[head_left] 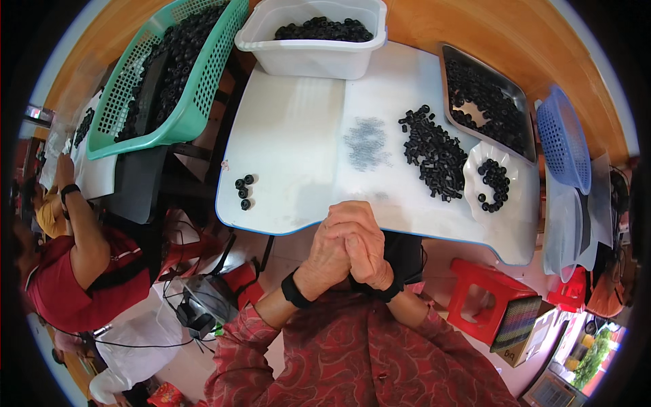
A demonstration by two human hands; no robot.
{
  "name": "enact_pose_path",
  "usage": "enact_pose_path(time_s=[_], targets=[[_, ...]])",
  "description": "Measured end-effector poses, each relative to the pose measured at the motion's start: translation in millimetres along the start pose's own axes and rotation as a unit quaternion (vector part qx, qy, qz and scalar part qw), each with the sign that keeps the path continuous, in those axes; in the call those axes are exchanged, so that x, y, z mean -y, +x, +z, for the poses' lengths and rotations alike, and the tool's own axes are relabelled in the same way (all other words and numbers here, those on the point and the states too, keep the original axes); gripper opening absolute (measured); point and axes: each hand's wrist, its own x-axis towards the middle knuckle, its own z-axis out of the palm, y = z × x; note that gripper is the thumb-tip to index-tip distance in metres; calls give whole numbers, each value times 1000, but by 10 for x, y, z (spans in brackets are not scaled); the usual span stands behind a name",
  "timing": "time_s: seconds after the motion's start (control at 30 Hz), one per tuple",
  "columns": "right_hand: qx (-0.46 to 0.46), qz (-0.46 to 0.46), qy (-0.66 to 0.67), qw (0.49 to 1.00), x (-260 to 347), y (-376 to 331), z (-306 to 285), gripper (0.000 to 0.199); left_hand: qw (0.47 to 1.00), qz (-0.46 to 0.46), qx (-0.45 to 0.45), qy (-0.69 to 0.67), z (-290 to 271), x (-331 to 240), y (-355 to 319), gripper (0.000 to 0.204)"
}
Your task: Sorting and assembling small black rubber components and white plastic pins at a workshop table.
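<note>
Green basket (178,81) far left, four loose rings (243,191) on the white board (291,136). Left hand (330,252) and right hand (366,247) are clasped together, holding nothing visible. Ring pile (432,159) waits right; best unclasp before reaching.

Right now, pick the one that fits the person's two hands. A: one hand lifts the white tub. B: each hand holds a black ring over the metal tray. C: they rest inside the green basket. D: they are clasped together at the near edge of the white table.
D: the left hand and right hand are pressed together at the near edge of the white table, touching no black rings.
</note>
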Motion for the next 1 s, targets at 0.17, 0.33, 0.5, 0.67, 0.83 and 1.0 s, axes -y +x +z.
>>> enact_pose_path(time_s=[0.17, 0.33, 0.5, 0.67, 0.83, 1.0], targets=[[-6, -21, -10, 1000, -73, -41, 28, 21, 999, -15, -29, -16, 6, -33, 18, 30], [-3, -31, 12, 999, -104, -65, 26, 23, 998, -9, -61, -12, 30, -25, 0, 29], [0, -28, -16, 999, -83, -64, -10, 24, 998, 35, -44, 8, -123, -79, 106, 35], [-144, 89, -95, 981, 25, -133, -122, 22, 984, -16, 22, 176, -169, -164, 100, 41], [-109, 74, -279, 951, -7, -256, -108, 34, 988, -9, -19, 156, -172, -112, 99, 42], [-115, 72, -282, 950, -48, -260, -31, 27, 991, -22, -58, 122, -141, -70, 97, 45]])
